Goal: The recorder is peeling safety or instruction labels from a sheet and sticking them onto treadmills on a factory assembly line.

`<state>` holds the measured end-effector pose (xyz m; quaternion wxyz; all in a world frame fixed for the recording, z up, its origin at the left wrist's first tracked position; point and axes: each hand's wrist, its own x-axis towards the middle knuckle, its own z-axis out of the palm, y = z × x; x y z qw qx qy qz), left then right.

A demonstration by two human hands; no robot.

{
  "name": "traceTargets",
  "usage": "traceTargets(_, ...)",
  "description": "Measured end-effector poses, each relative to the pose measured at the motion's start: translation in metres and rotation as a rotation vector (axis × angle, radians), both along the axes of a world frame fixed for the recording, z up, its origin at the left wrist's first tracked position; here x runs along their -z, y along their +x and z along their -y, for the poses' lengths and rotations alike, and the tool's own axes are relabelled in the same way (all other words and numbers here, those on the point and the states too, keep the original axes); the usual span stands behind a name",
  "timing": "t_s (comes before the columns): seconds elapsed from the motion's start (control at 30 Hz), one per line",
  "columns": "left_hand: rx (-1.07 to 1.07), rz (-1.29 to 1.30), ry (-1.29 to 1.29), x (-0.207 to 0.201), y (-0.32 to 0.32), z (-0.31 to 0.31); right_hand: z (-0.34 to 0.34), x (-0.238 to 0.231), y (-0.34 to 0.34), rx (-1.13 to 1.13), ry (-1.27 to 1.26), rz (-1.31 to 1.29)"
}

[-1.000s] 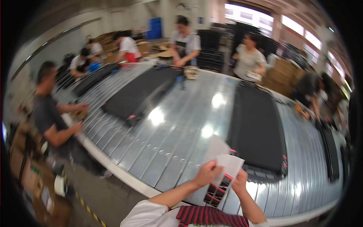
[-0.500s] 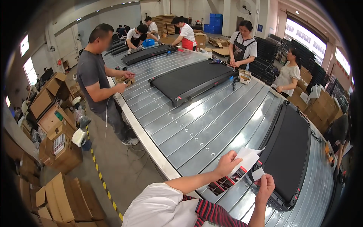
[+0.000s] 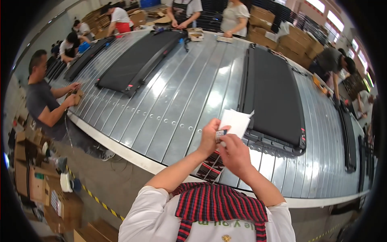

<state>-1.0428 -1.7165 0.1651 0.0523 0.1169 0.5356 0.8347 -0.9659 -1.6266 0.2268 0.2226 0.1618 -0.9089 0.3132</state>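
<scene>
My left hand (image 3: 209,139) is closed on several white paper sheets (image 3: 236,122), which stick out beyond its fingers over the metal table. Against the sheets is a small printed label (image 3: 220,135), white with a dark part. My right hand (image 3: 234,152) pinches at this label, its fingertips close to the left thumb. Below my hands, red and black printed cards (image 3: 209,166) lie on the table, partly covered by my arms. Just past the hands rests a black treadmill deck (image 3: 274,97) with a dark belt and small red marks at its near corners.
The slatted metal table (image 3: 169,101) has a pale rim (image 3: 133,149). A second treadmill deck (image 3: 141,60) lies farther left. At the left edge a person (image 3: 46,94) holds a small brown piece. Other people stand along the far side. Cardboard boxes (image 3: 296,44) are stacked behind them.
My view has turned to the right. My right hand, earlier apart with a small white card, has come over to my left hand and the sheets. A label's printed face now shows between them.
</scene>
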Motion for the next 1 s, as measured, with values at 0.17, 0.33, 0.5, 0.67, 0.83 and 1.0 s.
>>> traceTargets(0.17,0.071,-0.157,-0.182,-0.004,-0.003,0.004,-0.023,-0.003,0.002,-0.019,-0.034,-0.137)
traceTargets(0.33,0.101,-0.351,-0.325,0.01,-0.004,0.003,-0.028,-0.009,-0.008,0.012,0.031,-0.172)
traceTargets(0.5,0.16,-0.358,-0.446,0.01,-0.002,0.009,-0.026,-0.005,-0.011,-0.006,0.135,-0.161)
traceTargets(0.67,0.116,-0.196,-0.584,0.0,-0.01,0.017,-0.026,-0.01,0.001,-0.039,0.152,-0.17)
traceTargets(0.83,0.375,-0.065,-0.384,-0.009,-0.016,0.032,-0.058,-0.039,-0.01,0.041,0.084,-0.151)
traceTargets(1.0,0.517,-0.11,-0.464,-0.027,-0.015,0.043,-0.068,-0.03,-0.01,-0.029,0.0,0.309)
